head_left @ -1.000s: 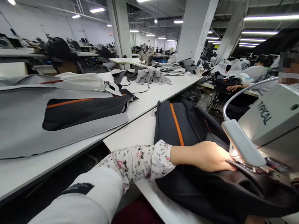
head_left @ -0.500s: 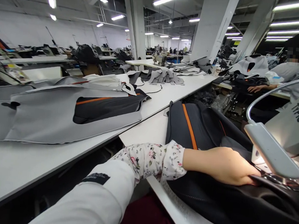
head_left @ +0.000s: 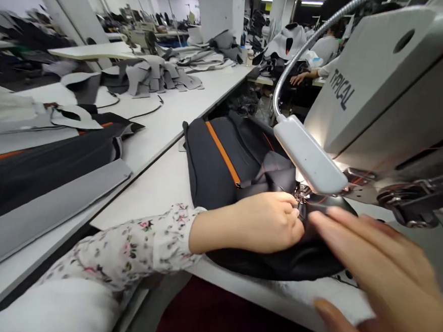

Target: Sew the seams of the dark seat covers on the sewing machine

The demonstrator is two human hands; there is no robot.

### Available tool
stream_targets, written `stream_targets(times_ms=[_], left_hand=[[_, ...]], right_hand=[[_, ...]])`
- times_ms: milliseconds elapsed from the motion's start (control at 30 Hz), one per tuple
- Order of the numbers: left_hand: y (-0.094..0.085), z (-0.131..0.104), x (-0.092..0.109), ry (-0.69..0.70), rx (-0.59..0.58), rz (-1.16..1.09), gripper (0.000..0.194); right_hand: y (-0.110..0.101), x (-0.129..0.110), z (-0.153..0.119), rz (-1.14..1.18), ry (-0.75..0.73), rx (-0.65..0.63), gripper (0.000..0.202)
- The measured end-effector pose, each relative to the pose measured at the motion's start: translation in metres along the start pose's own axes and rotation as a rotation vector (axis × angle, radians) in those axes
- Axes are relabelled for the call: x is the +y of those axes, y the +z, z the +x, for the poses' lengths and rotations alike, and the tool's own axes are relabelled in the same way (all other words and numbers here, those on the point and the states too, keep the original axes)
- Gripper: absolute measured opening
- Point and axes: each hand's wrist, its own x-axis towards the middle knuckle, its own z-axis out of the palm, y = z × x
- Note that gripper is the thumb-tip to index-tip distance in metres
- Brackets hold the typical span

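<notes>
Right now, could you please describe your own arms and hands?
My left arm wears a plain white fabric sleeve, then a white cover printed with pink flowers and green leaves. My left hand is bare; so is my right hand. No right sleeve shows.

Black piece: looks leathery, partly glossy. Lamp: looks plastic, smooth. Neck: shows ribbed metal. Sleeve: wrinkled cloth.

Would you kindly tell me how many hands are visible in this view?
3: the left hand over the black piece, the right hand at lower right, and a co-worker's hand in the background; others may be hidden.
</notes>
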Motion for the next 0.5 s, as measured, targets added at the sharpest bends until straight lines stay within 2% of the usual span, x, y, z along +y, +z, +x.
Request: stream_targets(times_ms=[100, 200, 333, 500], left_hand=[[-0.005, -0.002, -0.018, 0.058, -0.031, -0.047, 0.034], [-0.012, -0.001, -0.028, 0.087, -0.070, -0.060, 0.033], [-0.014, 0.002, -0.026, 0.072, 0.003, -0.042, 0.032], [-0.005, -0.001, -0.013, 0.015, 0.075, -0.013, 0.030]], right_hand=[[0.007, -0.028, 0.014, -0.054, 0.018, -0.032, 0.026], [0.015, -0.032, 0.009, -0.082, 0.061, -0.014, 0.025], [0.019, -0.024, 0.000, -0.054, 0.075, 0.016, 0.025], [0.021, -0.018, -0.003, 0.014, 0.114, 0.062, 0.024]])
